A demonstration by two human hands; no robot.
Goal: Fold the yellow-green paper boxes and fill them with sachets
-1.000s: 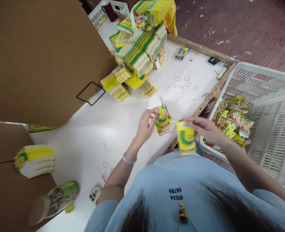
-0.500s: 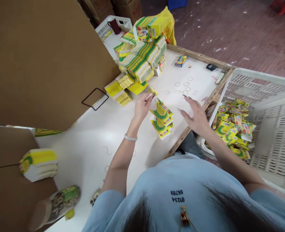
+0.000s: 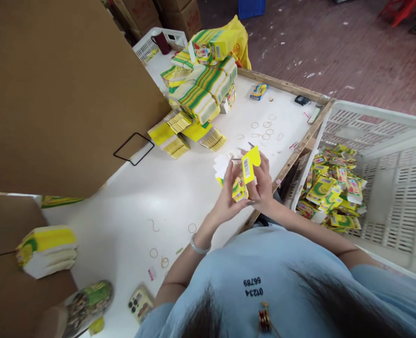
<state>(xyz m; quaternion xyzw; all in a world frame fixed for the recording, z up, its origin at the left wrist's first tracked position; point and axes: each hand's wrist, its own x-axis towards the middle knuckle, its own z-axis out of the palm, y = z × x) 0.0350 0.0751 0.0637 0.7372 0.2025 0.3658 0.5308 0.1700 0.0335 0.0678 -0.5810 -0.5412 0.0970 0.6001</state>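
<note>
A small yellow carton (image 3: pixel 249 170) with a barcode is held up between my two hands above the white table. My right hand (image 3: pixel 262 185) is closed around its right side, with fingers behind the flap. Against its left side, my left hand (image 3: pixel 229 195) has its fingers and thumb curled. Other printed yellow-green cartons (image 3: pixel 239 190) show between and below the hands, partly hidden by my fingers. White flaps (image 3: pixel 221 165) stick out just beyond my left fingertips.
Bundles of flat cartons (image 3: pixel 201 91) are piled at the back, with smaller stacks (image 3: pixel 175 138) before them. A white crate (image 3: pixel 387 188) holding cartons stands right. Cardboard (image 3: pixel 63 94) blocks the left. Rubber bands (image 3: pixel 266 125), a phone (image 3: pixel 140 303) and a jar (image 3: pixel 88 305) lie on the table.
My hands were apart and have come together. A yellow carton is now raised between them, where a few cartons lay on the table. The view has shifted slightly.
</note>
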